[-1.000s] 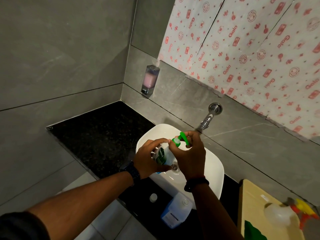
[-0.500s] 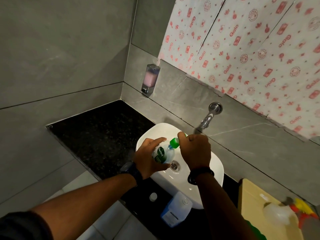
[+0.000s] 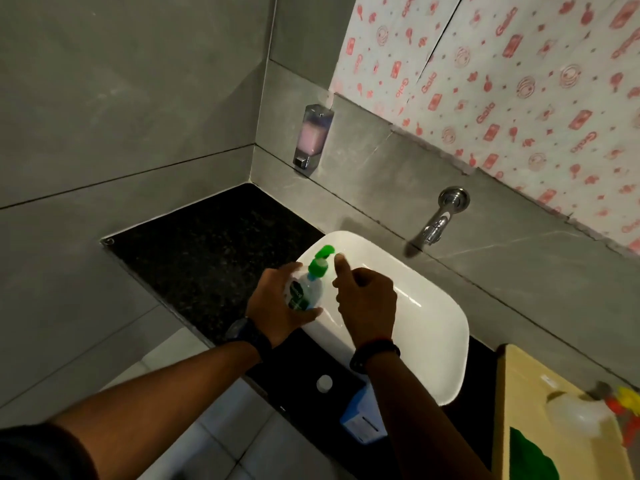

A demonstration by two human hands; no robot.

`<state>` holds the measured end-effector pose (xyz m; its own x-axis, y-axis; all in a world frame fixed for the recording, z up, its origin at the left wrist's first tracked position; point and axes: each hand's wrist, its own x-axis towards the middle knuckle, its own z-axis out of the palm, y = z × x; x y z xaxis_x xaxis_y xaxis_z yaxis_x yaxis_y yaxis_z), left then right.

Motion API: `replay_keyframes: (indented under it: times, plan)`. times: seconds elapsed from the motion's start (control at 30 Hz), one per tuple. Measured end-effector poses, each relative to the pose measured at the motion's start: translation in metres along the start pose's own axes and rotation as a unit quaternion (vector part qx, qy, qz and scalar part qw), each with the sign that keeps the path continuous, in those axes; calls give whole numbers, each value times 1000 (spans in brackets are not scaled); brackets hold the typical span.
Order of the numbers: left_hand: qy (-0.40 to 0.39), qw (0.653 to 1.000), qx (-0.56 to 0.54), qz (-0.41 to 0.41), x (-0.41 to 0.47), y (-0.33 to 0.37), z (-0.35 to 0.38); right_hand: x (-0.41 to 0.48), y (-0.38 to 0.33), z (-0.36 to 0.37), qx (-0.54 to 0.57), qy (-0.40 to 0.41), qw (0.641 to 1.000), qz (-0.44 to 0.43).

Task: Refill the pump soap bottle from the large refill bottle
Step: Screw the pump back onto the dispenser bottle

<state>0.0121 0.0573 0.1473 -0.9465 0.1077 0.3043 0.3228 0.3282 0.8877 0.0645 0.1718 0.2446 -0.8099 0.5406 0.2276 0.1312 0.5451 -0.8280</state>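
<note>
Green-capped pump soap bottle (image 3: 306, 284) gripped by left fingers (image 3: 277, 271).

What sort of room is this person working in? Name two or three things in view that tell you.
Most likely a bathroom or washroom: a white basin sits on a dark counter, with a wall tap above it and a wall-mounted soap dispenser on grey tiles.
</note>
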Motion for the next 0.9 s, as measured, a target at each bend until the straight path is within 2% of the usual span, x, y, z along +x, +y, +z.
replay_keyframes:
  times: [0.2,0.3,0.43,0.6,0.77,0.9]
  plan:
    - [4,997,66,-32,7,-63,-25,-28,63,55,-128,-89,988,-12]
    - [-4,997,63,-40,10,-91,-34,-38,94,82,-189,-165,967,-45]
    - [-27,997,46,-55,19,-129,-38,-47,134,118,-238,-243,939,-50]
    - [-54,996,42,-65,29,-169,-36,-50,171,161,-277,-260,923,-55]
    - [-82,992,92,-31,38,-192,-36,-50,194,188,-314,-244,912,-100]
    - [-83,992,94,-18,42,-197,-37,-53,207,199,-349,-248,898,-105]
